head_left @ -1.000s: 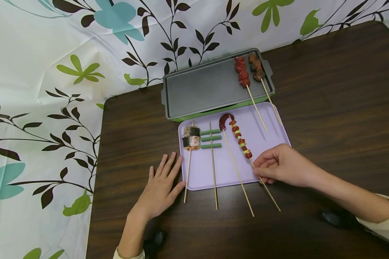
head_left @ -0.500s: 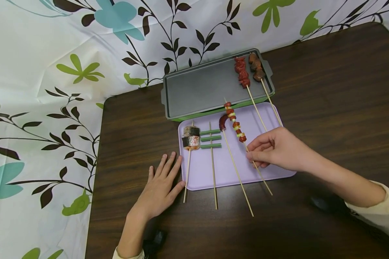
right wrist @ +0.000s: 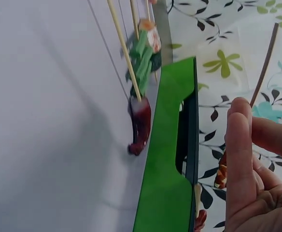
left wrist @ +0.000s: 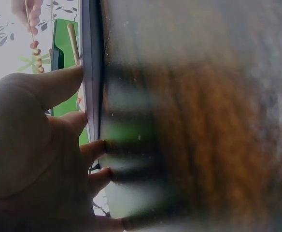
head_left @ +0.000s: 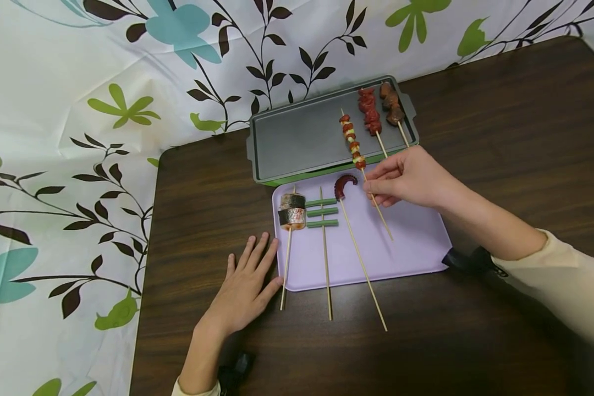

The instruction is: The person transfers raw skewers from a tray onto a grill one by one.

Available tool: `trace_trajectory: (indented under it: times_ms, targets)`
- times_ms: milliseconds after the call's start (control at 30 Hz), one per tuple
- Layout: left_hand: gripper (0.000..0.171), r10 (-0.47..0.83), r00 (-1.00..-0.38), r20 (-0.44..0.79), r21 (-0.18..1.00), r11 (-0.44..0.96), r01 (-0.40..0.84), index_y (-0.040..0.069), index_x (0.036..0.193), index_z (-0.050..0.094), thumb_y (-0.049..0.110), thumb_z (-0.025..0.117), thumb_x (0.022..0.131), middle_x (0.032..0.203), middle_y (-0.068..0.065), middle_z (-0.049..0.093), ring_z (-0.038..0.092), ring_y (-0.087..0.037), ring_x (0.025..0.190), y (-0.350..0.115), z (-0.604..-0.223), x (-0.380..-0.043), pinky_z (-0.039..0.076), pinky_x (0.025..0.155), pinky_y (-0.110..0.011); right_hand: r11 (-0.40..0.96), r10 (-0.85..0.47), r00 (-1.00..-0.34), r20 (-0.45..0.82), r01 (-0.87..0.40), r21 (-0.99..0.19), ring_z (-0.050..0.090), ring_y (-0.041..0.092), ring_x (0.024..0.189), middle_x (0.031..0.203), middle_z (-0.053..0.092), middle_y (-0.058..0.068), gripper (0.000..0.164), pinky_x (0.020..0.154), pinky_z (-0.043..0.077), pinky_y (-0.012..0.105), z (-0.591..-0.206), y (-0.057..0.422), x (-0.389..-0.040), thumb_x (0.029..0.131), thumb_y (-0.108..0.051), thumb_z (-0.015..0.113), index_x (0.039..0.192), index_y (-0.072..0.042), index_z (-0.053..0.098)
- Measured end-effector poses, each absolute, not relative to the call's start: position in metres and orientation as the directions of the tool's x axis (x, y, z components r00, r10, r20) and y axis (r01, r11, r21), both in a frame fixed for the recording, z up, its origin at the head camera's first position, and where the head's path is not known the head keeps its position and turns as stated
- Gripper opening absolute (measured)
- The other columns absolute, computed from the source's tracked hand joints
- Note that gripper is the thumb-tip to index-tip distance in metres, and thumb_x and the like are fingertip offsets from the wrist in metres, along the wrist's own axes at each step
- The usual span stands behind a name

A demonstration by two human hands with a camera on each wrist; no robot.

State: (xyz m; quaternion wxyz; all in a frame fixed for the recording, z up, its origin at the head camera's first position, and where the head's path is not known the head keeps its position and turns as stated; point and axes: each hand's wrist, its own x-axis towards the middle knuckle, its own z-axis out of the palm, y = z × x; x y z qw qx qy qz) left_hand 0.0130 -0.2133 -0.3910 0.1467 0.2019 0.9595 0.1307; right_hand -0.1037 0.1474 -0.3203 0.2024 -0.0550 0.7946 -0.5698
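Along the left side of a dark table (head_left: pixel 188 220), a white patterned cloth (head_left: pixel 124 113) is hanging, its leaves and flowers running on behind the table's far edge. A person's left hand (head_left: pixel 247 286) is lying palm down on the wood, holding nothing, its fingers straight and spread wide, its thumb reaching to the edge of a lilac tray (head_left: pixel 307 264). On the tray, from left to right, three skewers are lying with their sticks jutting past the near rim: a roll skewer (head_left: pixel 292 209) with dark wrapping, a green skewer (head_left: pixel 322 211) bearing three crosswise stalks, and a tentacle skewer (head_left: pixel 339 190) with a dark red, hooked tip. Behind the tray, a grill (head_left: pixel 297 137) with a grey plate and green sides is standing. Near the grill's front edge, a bead skewer (head_left: pixel 351 137) of red and yellow-green pieces is pointing away from the person, its food over the plate and its stick's tail over the tray. The right hand (head_left: pixel 406 176) is pinching that stick just below the food, thumb against fingers. Farther right, a red skewer (head_left: pixel 369 113) and a brown skewer (head_left: pixel 392 104) are resting side by side on the plate, the hand partly hiding their sticks. At far right, a cream sleeve (head_left: pixel 549 280) is covering the forearm.
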Motion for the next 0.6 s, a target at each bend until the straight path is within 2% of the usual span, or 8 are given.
trace_trajectory:
  times_ms: [367, 600]
  targets:
    - [0.069, 0.421, -0.877, -0.231, 0.310, 0.887, 0.343, 0.029, 0.159, 0.009, 0.053, 0.040, 0.102, 0.165, 0.002, 0.002, -0.003, -0.026, 0.150, -0.213, -0.392, 0.013, 0.008, 0.107, -0.072, 0.325, -0.248, -0.919, -0.308, 0.221, -0.920, 0.069, 0.016, 0.061, 0.075, 0.073, 0.012, 0.025, 0.061, 0.058, 0.031, -0.322, 0.138, -0.136, 0.090, -0.009, 0.071, 0.103, 0.012, 0.069]
    - [0.069, 0.419, -0.877, -0.236, 0.306, 0.888, 0.342, 0.029, 0.159, 0.008, 0.053, 0.039, 0.102, 0.165, 0.002, 0.001, -0.004, -0.025, 0.150, -0.213, -0.392, 0.014, 0.008, 0.108, -0.071, 0.342, -0.230, -0.917, -0.326, 0.238, -0.909, 0.069, 0.016, 0.061, 0.074, 0.072, 0.012, 0.027, 0.061, 0.058, 0.030, -0.323, 0.135, -0.147, 0.090, -0.010, 0.071, 0.104, 0.013, 0.069]
